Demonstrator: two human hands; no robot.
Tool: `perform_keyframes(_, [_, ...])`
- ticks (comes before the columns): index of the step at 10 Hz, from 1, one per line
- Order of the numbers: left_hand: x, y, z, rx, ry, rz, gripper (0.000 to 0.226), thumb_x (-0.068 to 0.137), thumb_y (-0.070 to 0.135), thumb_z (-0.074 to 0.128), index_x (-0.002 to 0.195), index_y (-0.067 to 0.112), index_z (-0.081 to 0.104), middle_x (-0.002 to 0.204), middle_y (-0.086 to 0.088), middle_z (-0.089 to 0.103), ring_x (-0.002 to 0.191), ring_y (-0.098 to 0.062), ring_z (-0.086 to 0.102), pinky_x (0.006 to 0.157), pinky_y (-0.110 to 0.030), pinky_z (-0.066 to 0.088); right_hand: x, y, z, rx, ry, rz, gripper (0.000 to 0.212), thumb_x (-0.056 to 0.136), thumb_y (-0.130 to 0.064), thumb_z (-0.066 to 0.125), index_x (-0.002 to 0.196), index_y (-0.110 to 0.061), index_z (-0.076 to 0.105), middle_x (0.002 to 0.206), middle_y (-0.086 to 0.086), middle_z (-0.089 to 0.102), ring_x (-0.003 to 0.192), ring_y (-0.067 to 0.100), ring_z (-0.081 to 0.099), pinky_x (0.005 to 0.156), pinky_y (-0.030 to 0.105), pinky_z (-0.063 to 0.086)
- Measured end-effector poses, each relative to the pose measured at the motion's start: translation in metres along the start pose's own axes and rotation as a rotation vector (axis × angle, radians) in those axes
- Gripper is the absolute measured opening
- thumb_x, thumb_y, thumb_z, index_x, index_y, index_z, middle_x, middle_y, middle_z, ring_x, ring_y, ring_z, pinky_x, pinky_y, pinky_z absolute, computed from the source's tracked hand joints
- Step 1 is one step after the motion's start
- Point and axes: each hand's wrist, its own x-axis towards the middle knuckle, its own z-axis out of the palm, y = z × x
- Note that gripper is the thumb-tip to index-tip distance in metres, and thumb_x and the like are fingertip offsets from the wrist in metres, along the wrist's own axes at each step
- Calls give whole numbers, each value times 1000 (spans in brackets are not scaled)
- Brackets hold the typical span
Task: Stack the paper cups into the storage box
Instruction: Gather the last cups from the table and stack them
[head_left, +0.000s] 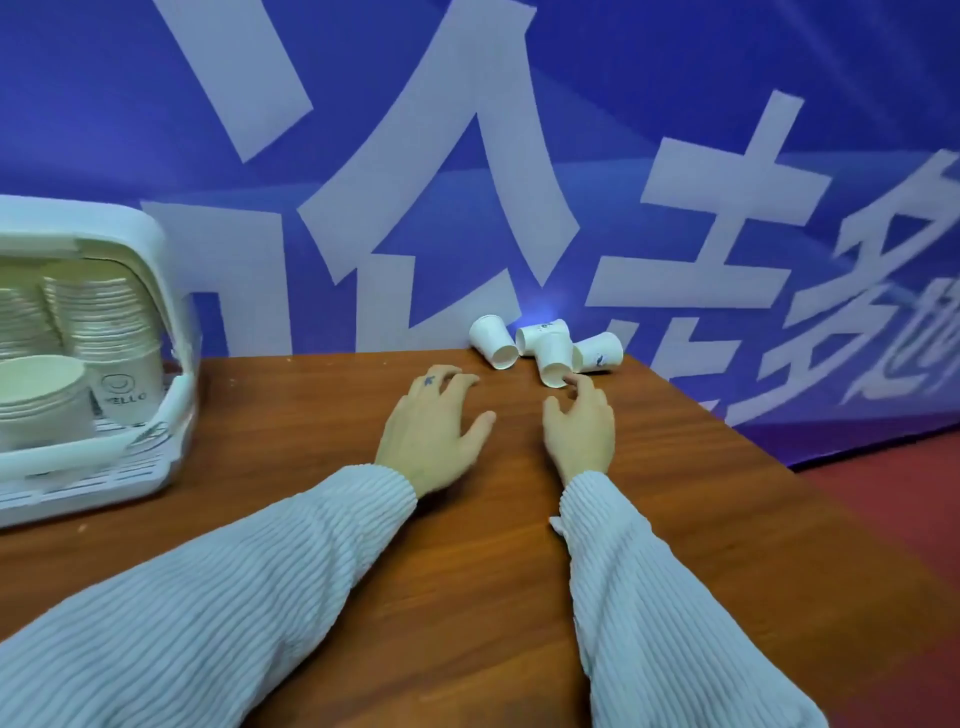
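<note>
White paper cups (545, 348) lie tipped at the counter's (727, 519) far edge, just beyond both empty, open hands; the right hand (579, 426) is nearest, fingertips touching one. Storage box (150, 244) sits far left.

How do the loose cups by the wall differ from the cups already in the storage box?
The loose cups lie tipped on their sides in a scattered cluster on the table; the cups in the storage box are nested in stacks. The loose ones sit beside the right hand, its fingers touching one; the boxed ones are far left. Both are white paper cups.
</note>
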Motion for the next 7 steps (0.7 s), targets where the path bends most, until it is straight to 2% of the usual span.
perform_keyframes(1, [35,2,33,-61,-1,-76,53,99,51,53,144,23,50,146,2,43,131,-18,46,103,-38,46,53,51,18,-33,62,-32,50,100,-30,51,150,-28,48,143,4,54,127,25,53,101,39,47])
perform_keyframes(2, [69,-2,64,-173,11,-204,52,97,51,55,142,23,51,140,1,45,119,-21,56,94,-34,44,75,73,23,-48,125,4,54,99,-37,51,152,-30,46,145,3,50,128,25,50,101,42,47])
perform_keyframes(3, [95,-10,88,-252,22,-291,51,97,51,55,140,24,52,138,1,46,110,-19,60,90,-32,41,100,88,34,-81,104,15,58,96,-44,56,151,-29,44,147,5,47,130,27,49,102,43,46])
perform_keyframes(4, [114,-14,102,-278,79,-336,47,97,50,54,136,24,54,133,0,49,100,-17,60,84,-31,38,123,92,47,-98,93,11,60,90,-57,64,138,-25,48,142,8,49,122,31,55,98,45,49])
perform_keyframes(5, [129,-15,108,-286,137,-386,43,98,46,55,133,22,54,133,0,50,96,-16,55,81,-31,35,129,87,58,-116,110,-18,53,87,-53,70,117,-19,43,126,12,52,107,37,60,90,49,52])
perform_keyframes(6, [144,-16,114,-262,196,-404,43,97,46,56,130,19,54,131,-3,50,104,-21,56,82,-31,35,126,80,61,-97,191,-58,47,83,-38,67,115,-20,39,117,10,57,105,35,59,89,50,52])
perform_keyframes(7, [162,-18,123,-271,187,-455,58,95,52,57,138,15,47,135,-9,47,116,-30,57,86,-34,39,119,76,56,82,313,-54,54,83,-36,61,132,-26,40,127,5,54,111,29,56,96,51,52])
